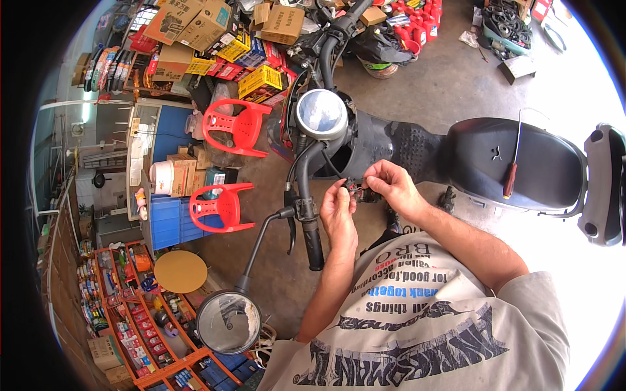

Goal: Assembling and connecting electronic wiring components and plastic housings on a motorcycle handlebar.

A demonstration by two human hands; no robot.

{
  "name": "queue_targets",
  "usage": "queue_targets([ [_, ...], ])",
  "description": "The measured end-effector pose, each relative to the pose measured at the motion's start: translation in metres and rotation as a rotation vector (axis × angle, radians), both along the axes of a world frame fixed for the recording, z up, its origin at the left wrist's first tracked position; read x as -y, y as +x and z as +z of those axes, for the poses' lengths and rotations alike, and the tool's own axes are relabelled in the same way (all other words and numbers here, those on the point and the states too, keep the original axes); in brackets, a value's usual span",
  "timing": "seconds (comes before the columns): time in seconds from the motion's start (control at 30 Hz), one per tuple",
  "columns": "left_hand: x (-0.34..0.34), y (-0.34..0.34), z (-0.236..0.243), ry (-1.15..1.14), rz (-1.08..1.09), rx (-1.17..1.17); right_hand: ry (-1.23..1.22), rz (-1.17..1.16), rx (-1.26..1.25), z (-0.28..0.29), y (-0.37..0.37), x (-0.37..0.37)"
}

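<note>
Close together beside the scooter's front body (368, 140), both my hands work at a small dark wiring piece (352, 187) with a bit of red on it. My left hand (338, 218) pinches it from the near left. From the right, the closed fingertips of my right hand (394, 187) meet at thin wires on the same piece. Its exact kind is too small to make out. A screwdriver (512, 174) with a brown-red handle lies across the black scooter seat (476, 146).
The handlebar grip (313, 247) and round mirror (229, 320) jut out to my left. Two red plastic chairs (240, 127) stand beyond them. Stacked cartons (283, 25) fill the far left, and an orange parts rack (140, 319) stands at the near left. Red bottles (420, 23) sit at the back.
</note>
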State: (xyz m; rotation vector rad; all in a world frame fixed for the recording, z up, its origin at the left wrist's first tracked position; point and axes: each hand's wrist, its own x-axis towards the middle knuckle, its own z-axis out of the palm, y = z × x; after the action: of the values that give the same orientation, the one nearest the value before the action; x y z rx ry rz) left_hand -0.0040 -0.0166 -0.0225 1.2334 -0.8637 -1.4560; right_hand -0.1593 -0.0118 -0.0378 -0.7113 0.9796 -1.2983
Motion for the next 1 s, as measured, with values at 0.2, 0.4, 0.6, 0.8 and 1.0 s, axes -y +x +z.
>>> queue_targets([
  [0.2, 0.0, -0.001, 0.001, 0.003, -0.004, -0.008, 0.011, -0.001, 0.017, -0.002, 0.001, 0.001],
  [0.4, 0.0, 0.0, 0.001, 0.004, -0.008, -0.022, 0.007, 0.001, 0.023, -0.004, 0.001, 0.001],
  [0.6, -0.002, 0.001, 0.001, -0.02, -0.033, 0.012, -0.006, -0.019, 0.051, -0.009, 0.0, 0.001],
  [0.8, -0.004, 0.0, 0.003, -0.046, -0.029, 0.052, -0.002, -0.018, 0.047, -0.013, -0.002, 0.001],
  [1.0, -0.005, -0.004, 0.009, -0.078, -0.055, 0.126, -0.007, -0.018, 0.049, -0.013, -0.003, 0.001],
])
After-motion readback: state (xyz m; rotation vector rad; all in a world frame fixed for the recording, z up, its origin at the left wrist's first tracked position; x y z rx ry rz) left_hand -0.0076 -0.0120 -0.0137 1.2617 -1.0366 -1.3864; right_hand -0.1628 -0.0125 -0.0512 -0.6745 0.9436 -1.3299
